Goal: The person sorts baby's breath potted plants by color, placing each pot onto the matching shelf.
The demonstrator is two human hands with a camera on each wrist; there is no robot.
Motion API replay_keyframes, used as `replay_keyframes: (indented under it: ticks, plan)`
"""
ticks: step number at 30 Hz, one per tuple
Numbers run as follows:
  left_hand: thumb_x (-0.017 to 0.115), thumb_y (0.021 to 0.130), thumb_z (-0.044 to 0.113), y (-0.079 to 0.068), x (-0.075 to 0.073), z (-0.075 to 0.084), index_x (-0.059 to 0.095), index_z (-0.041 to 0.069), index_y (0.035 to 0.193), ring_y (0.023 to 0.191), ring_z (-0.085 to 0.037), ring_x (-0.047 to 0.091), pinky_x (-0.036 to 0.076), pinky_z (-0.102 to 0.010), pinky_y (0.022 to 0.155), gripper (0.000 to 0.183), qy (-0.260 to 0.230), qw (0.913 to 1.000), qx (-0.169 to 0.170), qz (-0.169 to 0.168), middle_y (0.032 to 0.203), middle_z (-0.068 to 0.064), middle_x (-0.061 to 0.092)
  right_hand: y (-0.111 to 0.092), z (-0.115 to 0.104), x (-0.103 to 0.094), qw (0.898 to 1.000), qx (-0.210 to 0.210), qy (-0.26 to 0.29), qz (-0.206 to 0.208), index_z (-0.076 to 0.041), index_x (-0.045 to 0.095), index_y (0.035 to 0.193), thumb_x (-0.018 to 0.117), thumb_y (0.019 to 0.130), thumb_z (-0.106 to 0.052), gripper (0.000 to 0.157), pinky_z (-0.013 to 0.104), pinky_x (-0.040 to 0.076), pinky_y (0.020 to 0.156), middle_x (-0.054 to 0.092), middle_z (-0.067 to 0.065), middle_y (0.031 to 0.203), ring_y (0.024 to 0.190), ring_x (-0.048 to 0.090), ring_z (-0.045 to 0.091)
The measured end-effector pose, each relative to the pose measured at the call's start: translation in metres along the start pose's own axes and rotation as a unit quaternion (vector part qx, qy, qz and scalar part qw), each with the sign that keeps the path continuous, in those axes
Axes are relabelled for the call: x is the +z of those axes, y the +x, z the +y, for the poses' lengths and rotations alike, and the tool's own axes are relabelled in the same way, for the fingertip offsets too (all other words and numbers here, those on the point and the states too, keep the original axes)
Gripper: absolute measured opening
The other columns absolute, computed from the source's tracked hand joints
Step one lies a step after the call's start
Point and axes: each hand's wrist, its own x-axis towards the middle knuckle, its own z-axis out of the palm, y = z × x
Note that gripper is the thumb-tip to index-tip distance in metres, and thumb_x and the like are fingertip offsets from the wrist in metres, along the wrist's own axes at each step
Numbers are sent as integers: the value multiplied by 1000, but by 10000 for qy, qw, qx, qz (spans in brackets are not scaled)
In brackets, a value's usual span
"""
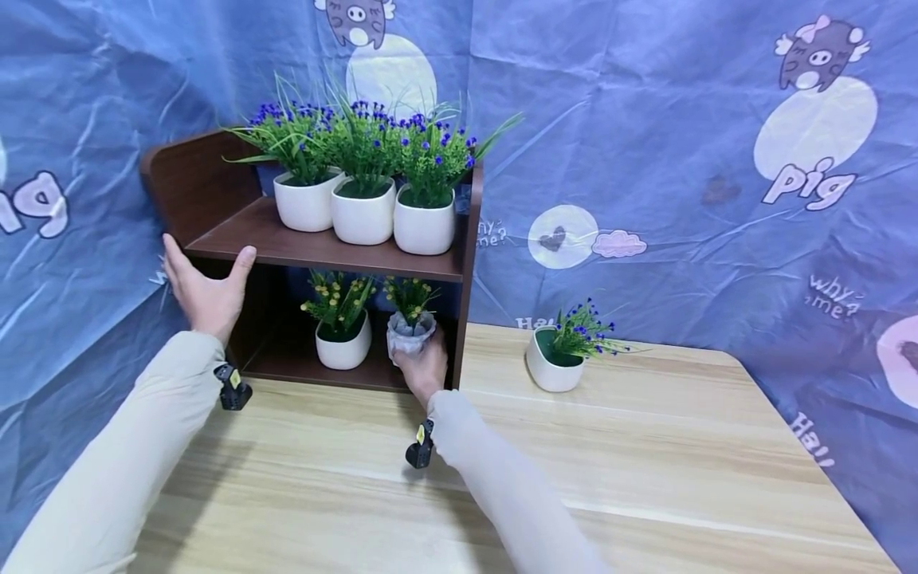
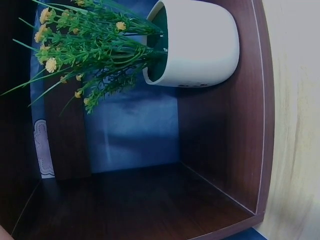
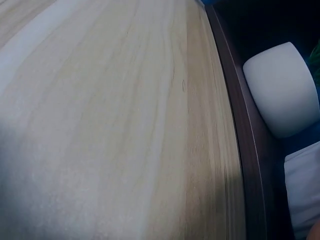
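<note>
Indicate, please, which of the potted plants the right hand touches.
The yellow-flowered plant in the greyish, crinkled pot, at the lower right inside the brown shelf; the other pots are smooth and white.

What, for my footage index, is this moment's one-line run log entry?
right grip: holding grayish pot at lower compartment | left grip: thumb spread, near shelf's left side | upper level: three flowerpots

R hand (image 1: 426, 363) in shelf (image 1: 244, 222): partly hidden behind wrapped pot (image 1: 407, 333); sleeves (image 1: 115, 450) below shelf cut off @ btm edge.
</note>
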Motion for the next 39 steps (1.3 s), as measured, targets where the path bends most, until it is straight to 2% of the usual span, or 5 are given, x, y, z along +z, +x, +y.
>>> replay_keyframes:
  ticks: [8, 17, 22, 39]
  plan:
    - [66, 66, 57, 0, 1, 0, 5, 29, 142, 133, -6, 1, 3, -22, 105, 101, 7, 10000, 41, 0, 147, 8, 6, 0, 5, 2, 9998, 154, -100, 66, -8, 41, 126, 74, 60, -25, 75, 37, 45, 77, 61, 9, 101, 90, 58, 25]
    - [66, 66, 58, -3, 2, 1, 5, 30, 142, 133, -7, 1, 2, -22, 105, 102, 75, 10000, 34, 14, 148, 8, 6, -2, 8, 2, 9997, 180, -76, 115, -7, 40, 127, 76, 63, -26, 76, 39, 45, 79, 60, 12, 103, 93, 58, 28]
    - [66, 65, 58, -1, 2, 0, 5, 29, 142, 133, -6, 2, 2, -21, 105, 102, 55, 9999, 107, 69, 147, 7, 7, -2, 8, 1, 9996, 289, 28, -42, -8, 37, 130, 76, 67, -29, 78, 38, 44, 83, 59, 12, 110, 100, 56, 27]
    - [67, 66, 56, 1, 1, -1, 7, 28, 142, 133, -5, 5, 4, -20, 105, 102, 7, 9998, 174, 113, 147, 7, 9, -3, 10, -1, 9994, 233, -24, -249, -8, 35, 133, 74, 70, -32, 78, 38, 43, 85, 58, 14, 113, 102, 55, 28]
